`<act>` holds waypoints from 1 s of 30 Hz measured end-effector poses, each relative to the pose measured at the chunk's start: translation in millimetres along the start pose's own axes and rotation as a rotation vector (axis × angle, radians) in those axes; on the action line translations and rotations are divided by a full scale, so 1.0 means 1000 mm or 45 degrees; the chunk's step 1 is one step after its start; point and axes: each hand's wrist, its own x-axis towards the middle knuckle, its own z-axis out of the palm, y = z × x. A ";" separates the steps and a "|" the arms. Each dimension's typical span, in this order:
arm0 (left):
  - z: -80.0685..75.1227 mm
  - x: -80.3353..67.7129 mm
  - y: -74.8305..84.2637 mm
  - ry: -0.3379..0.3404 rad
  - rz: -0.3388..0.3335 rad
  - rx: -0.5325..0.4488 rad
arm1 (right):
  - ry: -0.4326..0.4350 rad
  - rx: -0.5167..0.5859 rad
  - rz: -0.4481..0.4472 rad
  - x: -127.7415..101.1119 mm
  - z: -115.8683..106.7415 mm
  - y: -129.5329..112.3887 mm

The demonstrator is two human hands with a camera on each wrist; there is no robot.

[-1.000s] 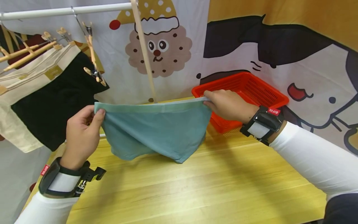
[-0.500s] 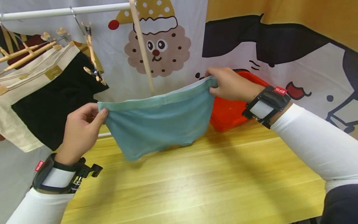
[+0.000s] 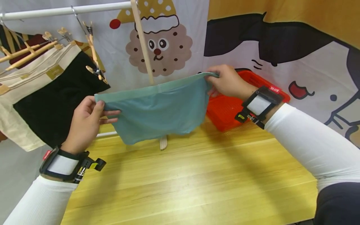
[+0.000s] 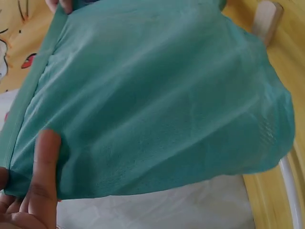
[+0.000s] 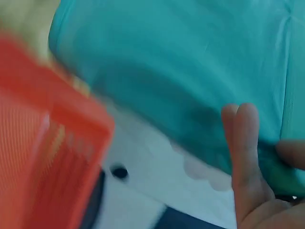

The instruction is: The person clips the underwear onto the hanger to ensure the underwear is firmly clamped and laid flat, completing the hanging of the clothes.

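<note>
A pair of teal underpants (image 3: pixel 160 109) with a paler waistband is stretched between both hands, above the table. My left hand (image 3: pixel 84 122) pinches the left end of the waistband between thumb and index finger, other fingers extended behind the cloth. The right hand (image 3: pixel 229 82) pinches the opposite end, higher up. In the left wrist view the cloth (image 4: pixel 157 105) spreads nearly flat, with soft diagonal creases. In the right wrist view two fingers (image 5: pixel 244 138) lie straight along the fabric (image 5: pixel 167 62) while the thumb presses at the waistband.
A red plastic basket (image 3: pixel 222 117) stands behind the right hand. Black and beige garments (image 3: pixel 60 97) hang from clip hangers on a white rail (image 3: pixel 67 12) at left. A wooden post (image 3: pixel 142 43) rises behind the underpants from the yellow wooden table (image 3: pixel 180 181). Printed curtains form the backdrop.
The right hand has raised its end of the waistband, so the underpants now slope upward to the right. My left hand has risen slightly, and its lower fingers have straightened.
</note>
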 end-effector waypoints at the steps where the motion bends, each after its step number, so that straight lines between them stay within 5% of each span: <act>1: -0.001 0.002 -0.002 0.004 0.018 -0.014 | 0.010 0.124 0.038 0.003 0.003 0.003; 4: -0.002 0.007 -0.011 0.022 0.071 0.016 | 0.027 0.383 0.084 0.009 0.015 0.012; 7: -0.006 0.010 -0.018 0.046 0.099 0.180 | 0.064 0.462 0.070 0.012 0.025 0.020; 14: -0.016 -0.003 -0.030 0.109 0.121 0.543 | 0.138 0.001 -0.213 -0.006 0.043 0.031; 20: -0.017 -0.042 -0.053 -0.167 0.088 0.770 | -0.160 -0.287 -0.486 -0.048 0.083 0.065; 24: -0.013 -0.066 -0.074 -0.337 0.009 0.872 | -0.354 -0.336 -0.515 -0.071 0.109 0.092; 30: -0.007 -0.092 -0.091 -0.526 -0.111 0.829 | -0.513 -0.306 -0.489 -0.097 0.125 0.111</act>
